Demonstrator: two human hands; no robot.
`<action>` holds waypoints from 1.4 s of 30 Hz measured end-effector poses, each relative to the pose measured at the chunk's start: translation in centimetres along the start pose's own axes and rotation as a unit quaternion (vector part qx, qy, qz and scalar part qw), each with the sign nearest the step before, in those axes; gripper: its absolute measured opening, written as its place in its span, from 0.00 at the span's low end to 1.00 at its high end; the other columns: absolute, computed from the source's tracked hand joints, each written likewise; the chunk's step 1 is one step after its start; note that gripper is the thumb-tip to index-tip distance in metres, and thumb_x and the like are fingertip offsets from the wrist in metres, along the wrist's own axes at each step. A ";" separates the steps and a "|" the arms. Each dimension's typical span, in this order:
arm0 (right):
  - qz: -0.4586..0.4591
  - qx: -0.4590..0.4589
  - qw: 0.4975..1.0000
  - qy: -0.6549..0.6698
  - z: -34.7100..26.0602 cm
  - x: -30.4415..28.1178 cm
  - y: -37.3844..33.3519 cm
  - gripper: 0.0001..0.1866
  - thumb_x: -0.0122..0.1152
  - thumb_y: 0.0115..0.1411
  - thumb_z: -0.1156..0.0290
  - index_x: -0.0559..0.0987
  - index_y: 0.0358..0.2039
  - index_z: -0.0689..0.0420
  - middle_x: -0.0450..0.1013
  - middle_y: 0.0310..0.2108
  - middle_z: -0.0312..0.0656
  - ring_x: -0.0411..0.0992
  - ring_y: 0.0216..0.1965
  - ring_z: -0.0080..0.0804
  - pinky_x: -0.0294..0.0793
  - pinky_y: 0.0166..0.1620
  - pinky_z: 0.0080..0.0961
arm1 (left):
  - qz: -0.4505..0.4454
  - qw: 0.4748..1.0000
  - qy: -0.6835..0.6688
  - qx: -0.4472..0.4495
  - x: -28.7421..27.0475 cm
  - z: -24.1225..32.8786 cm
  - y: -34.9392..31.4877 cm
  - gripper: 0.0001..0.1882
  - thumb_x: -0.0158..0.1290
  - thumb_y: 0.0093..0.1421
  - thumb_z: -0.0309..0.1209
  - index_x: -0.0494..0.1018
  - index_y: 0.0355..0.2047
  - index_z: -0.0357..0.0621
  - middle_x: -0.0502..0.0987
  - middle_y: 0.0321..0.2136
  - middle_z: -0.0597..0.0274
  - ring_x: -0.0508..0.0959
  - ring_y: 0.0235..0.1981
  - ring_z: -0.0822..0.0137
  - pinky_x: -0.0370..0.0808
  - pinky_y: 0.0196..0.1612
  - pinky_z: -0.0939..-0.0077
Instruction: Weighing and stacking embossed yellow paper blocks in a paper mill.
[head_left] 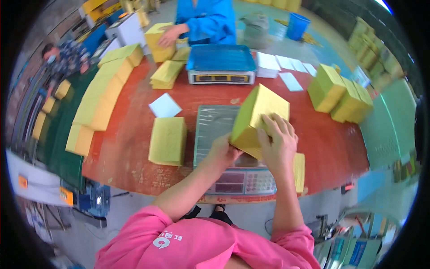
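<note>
A thick, block-shaped stack of yellow paper (255, 110) is tilted above the platform of a digital weighing scale (210, 134). My left hand (225, 150) grips its lower left corner, the fingertips partly hidden beneath it. My right hand (280, 139) lies against its right side, fingers bent over the sheets. Left of the scale stands another yellow paper stack (168, 141), touched by neither hand. A narrow yellow bundle (299, 172) shows beside my right forearm. The scale's display and keypad (242, 181) face me at the table's near edge.
On the red table (123, 152), yellow stacks line the left edge (101, 96) and stand at right (333, 89). A second scale (221, 65) and white paper (267, 65) are at the back. A co-worker in blue (208, 24) touches a stack; another person (69, 58) is far left.
</note>
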State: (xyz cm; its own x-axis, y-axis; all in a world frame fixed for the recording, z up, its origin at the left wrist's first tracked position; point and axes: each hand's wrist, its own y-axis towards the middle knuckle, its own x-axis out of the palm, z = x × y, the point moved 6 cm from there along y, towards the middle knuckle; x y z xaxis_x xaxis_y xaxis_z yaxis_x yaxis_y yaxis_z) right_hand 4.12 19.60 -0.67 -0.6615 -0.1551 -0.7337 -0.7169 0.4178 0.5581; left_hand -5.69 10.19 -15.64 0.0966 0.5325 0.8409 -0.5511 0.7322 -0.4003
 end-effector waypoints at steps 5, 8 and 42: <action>-0.034 -0.014 0.999 -0.006 -1.8 1.1 -1.4 0.21 0.65 0.54 0.72 0.80 0.50 0.53 0.73 0.55 0.50 0.65 0.61 0.52 0.61 0.61 0.47 | 0.097 0.992 0.071 -0.024 -3.3 1.9 -8.0 0.19 0.47 0.70 0.33 0.66 0.57 0.35 0.73 0.54 0.52 0.74 0.54 0.59 0.73 0.58 0.63; 0.002 -0.044 0.998 -0.043 -5.8 0.3 -0.6 0.22 0.63 0.54 0.75 0.78 0.52 0.58 0.72 0.57 0.51 0.63 0.63 0.54 0.59 0.64 0.47 | 0.012 0.984 0.098 0.152 -5.9 8.1 -12.8 0.19 0.51 0.68 0.32 0.67 0.56 0.36 0.74 0.52 0.54 0.75 0.53 0.61 0.74 0.55 0.66; -0.263 -0.457 0.845 0.083 -60.7 55.0 9.6 0.16 0.52 0.61 0.67 0.78 0.49 0.52 0.74 0.50 0.41 0.70 0.56 0.39 0.72 0.55 0.40 | 0.310 0.278 0.822 0.388 -31.3 58.0 -22.0 0.33 0.66 0.40 0.46 0.74 0.41 0.36 0.75 0.42 0.48 0.73 0.49 0.50 0.68 0.57 0.57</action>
State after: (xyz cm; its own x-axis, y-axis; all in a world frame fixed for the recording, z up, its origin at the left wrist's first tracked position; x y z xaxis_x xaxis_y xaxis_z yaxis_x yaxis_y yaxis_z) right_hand -52.54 -39.29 -12.14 -0.1648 -0.2582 -0.9519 -0.7419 -0.6036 0.2922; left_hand -44.68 -47.18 -12.00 -0.3197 0.3946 -0.8615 -0.8361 0.3104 0.4524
